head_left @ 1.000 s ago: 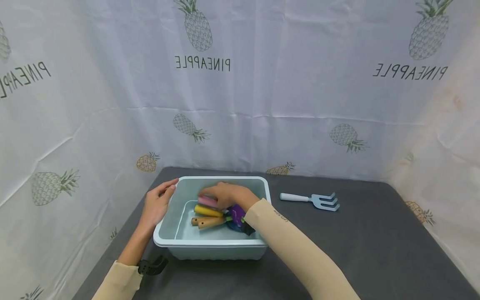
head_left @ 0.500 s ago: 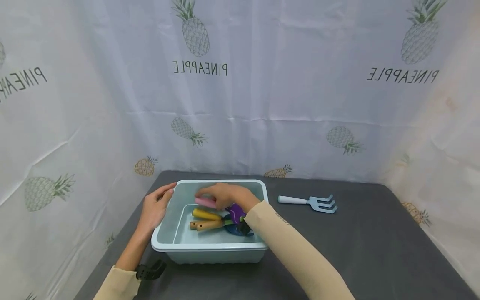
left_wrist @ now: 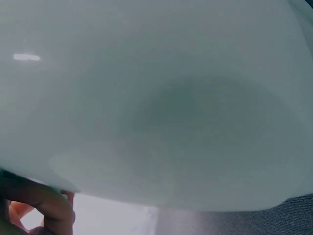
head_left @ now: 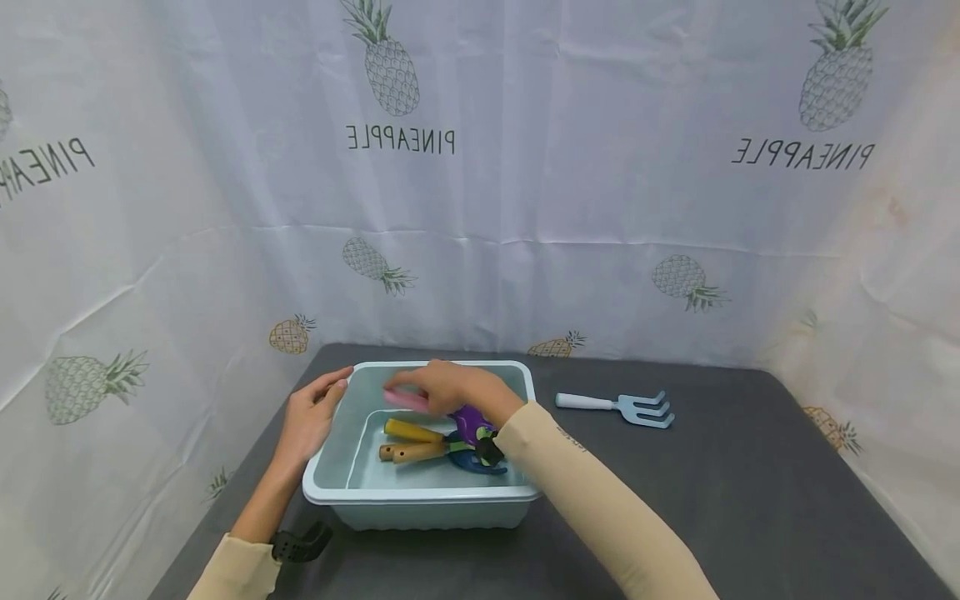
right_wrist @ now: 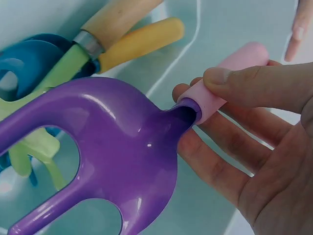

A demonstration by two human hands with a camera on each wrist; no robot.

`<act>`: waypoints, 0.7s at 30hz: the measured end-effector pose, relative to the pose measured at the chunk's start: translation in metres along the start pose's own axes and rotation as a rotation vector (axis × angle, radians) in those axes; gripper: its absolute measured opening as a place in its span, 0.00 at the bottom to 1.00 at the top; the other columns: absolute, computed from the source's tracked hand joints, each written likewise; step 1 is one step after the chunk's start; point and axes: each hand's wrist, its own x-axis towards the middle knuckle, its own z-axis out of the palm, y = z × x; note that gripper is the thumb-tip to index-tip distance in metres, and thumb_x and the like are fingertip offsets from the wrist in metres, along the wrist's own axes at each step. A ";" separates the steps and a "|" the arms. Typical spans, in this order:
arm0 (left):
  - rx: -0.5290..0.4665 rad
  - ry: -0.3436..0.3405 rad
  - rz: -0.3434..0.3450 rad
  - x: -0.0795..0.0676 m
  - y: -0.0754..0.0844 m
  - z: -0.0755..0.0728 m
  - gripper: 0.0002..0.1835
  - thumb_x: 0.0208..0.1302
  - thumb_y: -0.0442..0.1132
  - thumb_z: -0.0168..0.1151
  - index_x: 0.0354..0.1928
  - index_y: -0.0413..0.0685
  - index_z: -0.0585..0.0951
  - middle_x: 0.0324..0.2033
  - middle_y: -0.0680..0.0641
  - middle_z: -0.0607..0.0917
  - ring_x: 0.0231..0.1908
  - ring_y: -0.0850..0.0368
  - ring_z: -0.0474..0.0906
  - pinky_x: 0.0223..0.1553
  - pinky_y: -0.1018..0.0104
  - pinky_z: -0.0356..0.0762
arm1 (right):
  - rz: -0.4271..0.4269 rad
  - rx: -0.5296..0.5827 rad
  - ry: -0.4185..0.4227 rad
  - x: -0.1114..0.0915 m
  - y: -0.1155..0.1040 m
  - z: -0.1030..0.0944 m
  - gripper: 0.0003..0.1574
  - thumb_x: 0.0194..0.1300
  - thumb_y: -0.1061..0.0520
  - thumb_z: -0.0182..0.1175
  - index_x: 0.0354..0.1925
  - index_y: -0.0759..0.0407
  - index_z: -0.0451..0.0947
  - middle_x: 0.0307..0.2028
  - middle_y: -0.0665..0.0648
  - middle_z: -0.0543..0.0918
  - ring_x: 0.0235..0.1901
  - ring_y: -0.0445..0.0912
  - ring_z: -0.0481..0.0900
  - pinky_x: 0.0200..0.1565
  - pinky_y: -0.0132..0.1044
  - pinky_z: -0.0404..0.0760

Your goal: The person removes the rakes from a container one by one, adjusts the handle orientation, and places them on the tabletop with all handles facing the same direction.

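Note:
My right hand (head_left: 455,389) is inside the pale blue plastic tub (head_left: 420,495). It pinches the pink handle (right_wrist: 244,58) of a purple hand rake (right_wrist: 132,132) between thumb and fingers. The rake's broad purple head tilts over other tools, partly behind my wrist in the head view. At the tub's left rim, my left hand (head_left: 309,421) grips the edge; in the left wrist view its bent fingers (left_wrist: 56,208) show beside the tub wall. Below the rake lie a yellow handle (head_left: 412,431), wooden handles (head_left: 418,452), a green tool head (right_wrist: 41,147) and blue tool heads (right_wrist: 34,63).
On the dark table (head_left: 735,492), right of the tub, lies a light blue hand rake (head_left: 645,410) with a white handle, tines to the right. A pineapple-print curtain (head_left: 555,183) hangs behind and along both sides. A black watch strap (head_left: 302,542) circles my left wrist.
The pink handle has risen away from the yellow one and shifted slightly left, with my right hand. More blue and green tool heads show beneath. My left hand keeps its place on the rim.

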 end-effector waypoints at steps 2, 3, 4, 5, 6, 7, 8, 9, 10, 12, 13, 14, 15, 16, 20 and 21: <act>0.007 0.004 0.008 0.000 0.000 0.000 0.27 0.83 0.53 0.45 0.72 0.46 0.74 0.71 0.38 0.75 0.69 0.40 0.72 0.65 0.42 0.69 | -0.001 -0.005 0.011 -0.003 -0.002 -0.003 0.45 0.69 0.66 0.61 0.75 0.31 0.66 0.43 0.50 0.84 0.39 0.44 0.77 0.38 0.33 0.78; 0.008 0.007 0.011 0.000 0.000 0.000 0.27 0.83 0.53 0.45 0.72 0.46 0.75 0.71 0.38 0.76 0.69 0.40 0.72 0.65 0.43 0.69 | 0.001 -0.007 0.013 -0.004 -0.003 -0.005 0.45 0.69 0.66 0.61 0.75 0.31 0.66 0.44 0.50 0.84 0.40 0.44 0.77 0.39 0.33 0.79; 0.009 0.010 0.014 0.000 0.001 0.000 0.27 0.83 0.53 0.45 0.72 0.46 0.75 0.70 0.38 0.76 0.68 0.40 0.73 0.65 0.43 0.70 | 0.000 -0.010 0.015 -0.005 -0.004 -0.007 0.46 0.69 0.66 0.62 0.75 0.31 0.66 0.44 0.50 0.84 0.40 0.44 0.77 0.39 0.32 0.78; 0.010 0.012 0.016 0.000 0.001 0.000 0.27 0.83 0.53 0.46 0.72 0.46 0.75 0.70 0.37 0.76 0.68 0.40 0.73 0.64 0.43 0.70 | -0.008 -0.012 0.018 -0.007 -0.005 -0.009 0.47 0.68 0.67 0.62 0.76 0.32 0.65 0.45 0.51 0.84 0.39 0.44 0.78 0.38 0.32 0.79; 0.011 0.013 0.016 0.000 0.001 0.000 0.27 0.83 0.53 0.46 0.72 0.46 0.75 0.70 0.37 0.76 0.68 0.40 0.72 0.65 0.42 0.69 | -0.014 -0.014 0.019 -0.008 -0.006 -0.010 0.48 0.68 0.68 0.61 0.76 0.32 0.65 0.45 0.51 0.84 0.38 0.44 0.78 0.37 0.31 0.79; 0.017 0.016 0.016 0.000 0.001 0.000 0.27 0.83 0.53 0.45 0.72 0.46 0.75 0.70 0.37 0.76 0.68 0.40 0.73 0.64 0.42 0.70 | -0.022 -0.019 0.020 -0.009 -0.007 -0.012 0.48 0.67 0.69 0.61 0.76 0.33 0.65 0.45 0.51 0.84 0.38 0.44 0.78 0.37 0.31 0.79; 0.016 0.017 0.014 0.000 0.001 0.000 0.27 0.83 0.53 0.46 0.72 0.46 0.75 0.70 0.37 0.76 0.68 0.40 0.72 0.65 0.42 0.70 | -0.027 -0.023 0.022 -0.010 -0.008 -0.013 0.49 0.67 0.70 0.60 0.76 0.33 0.65 0.45 0.52 0.84 0.37 0.44 0.79 0.36 0.30 0.80; 0.012 0.018 0.012 0.000 0.001 0.000 0.26 0.83 0.52 0.46 0.72 0.46 0.75 0.70 0.37 0.76 0.68 0.40 0.72 0.65 0.42 0.70 | -0.030 -0.026 0.026 -0.011 -0.008 -0.015 0.49 0.67 0.70 0.60 0.76 0.33 0.65 0.46 0.52 0.85 0.37 0.44 0.79 0.36 0.30 0.79; 0.013 0.019 0.012 0.000 0.001 0.000 0.26 0.83 0.52 0.46 0.72 0.46 0.75 0.70 0.37 0.76 0.68 0.40 0.72 0.65 0.41 0.70 | -0.033 -0.031 0.030 -0.012 -0.009 -0.016 0.49 0.67 0.70 0.60 0.76 0.33 0.65 0.46 0.52 0.85 0.37 0.44 0.78 0.36 0.30 0.79; 0.011 0.017 0.010 0.000 0.000 0.001 0.26 0.83 0.52 0.46 0.72 0.46 0.75 0.70 0.37 0.76 0.68 0.40 0.72 0.65 0.41 0.70 | -0.034 -0.037 0.036 -0.014 -0.010 -0.020 0.49 0.66 0.71 0.59 0.76 0.33 0.65 0.47 0.51 0.85 0.37 0.44 0.78 0.36 0.30 0.79; 0.010 0.018 0.008 -0.001 -0.001 0.001 0.26 0.83 0.52 0.46 0.71 0.46 0.75 0.70 0.37 0.76 0.68 0.40 0.73 0.64 0.42 0.70 | -0.033 -0.037 0.037 -0.016 -0.010 -0.021 0.49 0.66 0.70 0.59 0.76 0.32 0.65 0.47 0.51 0.85 0.37 0.44 0.78 0.36 0.30 0.79; 0.007 0.016 0.009 -0.001 -0.001 0.001 0.26 0.83 0.52 0.46 0.71 0.46 0.75 0.70 0.37 0.76 0.68 0.39 0.72 0.64 0.42 0.70 | -0.030 -0.034 0.038 -0.017 -0.011 -0.023 0.50 0.66 0.70 0.59 0.76 0.32 0.65 0.48 0.51 0.85 0.38 0.44 0.78 0.36 0.30 0.79; 0.006 0.016 0.007 -0.001 -0.002 0.001 0.26 0.83 0.52 0.46 0.71 0.46 0.75 0.70 0.37 0.76 0.68 0.39 0.73 0.64 0.42 0.70 | -0.031 -0.031 0.039 -0.019 -0.011 -0.025 0.50 0.66 0.70 0.59 0.76 0.31 0.64 0.48 0.50 0.85 0.39 0.44 0.78 0.36 0.30 0.79; 0.006 0.014 0.004 0.000 -0.003 0.001 0.26 0.83 0.52 0.46 0.71 0.46 0.75 0.70 0.37 0.76 0.68 0.39 0.73 0.64 0.42 0.70 | -0.034 -0.026 0.037 -0.020 -0.012 -0.027 0.51 0.65 0.71 0.58 0.76 0.32 0.64 0.48 0.51 0.85 0.38 0.44 0.79 0.36 0.31 0.80; -0.001 0.010 -0.002 0.001 -0.003 0.001 0.26 0.83 0.51 0.46 0.72 0.46 0.75 0.70 0.37 0.76 0.68 0.40 0.73 0.65 0.42 0.70 | -0.050 -0.013 0.035 -0.027 -0.016 -0.037 0.53 0.63 0.73 0.58 0.77 0.33 0.64 0.51 0.52 0.85 0.39 0.45 0.80 0.35 0.31 0.81; -0.005 0.008 -0.006 0.001 -0.002 0.001 0.26 0.83 0.51 0.46 0.72 0.47 0.75 0.70 0.38 0.76 0.68 0.40 0.73 0.65 0.43 0.69 | -0.053 -0.015 0.035 -0.028 -0.017 -0.039 0.53 0.63 0.73 0.58 0.77 0.33 0.64 0.51 0.53 0.85 0.39 0.45 0.80 0.35 0.32 0.81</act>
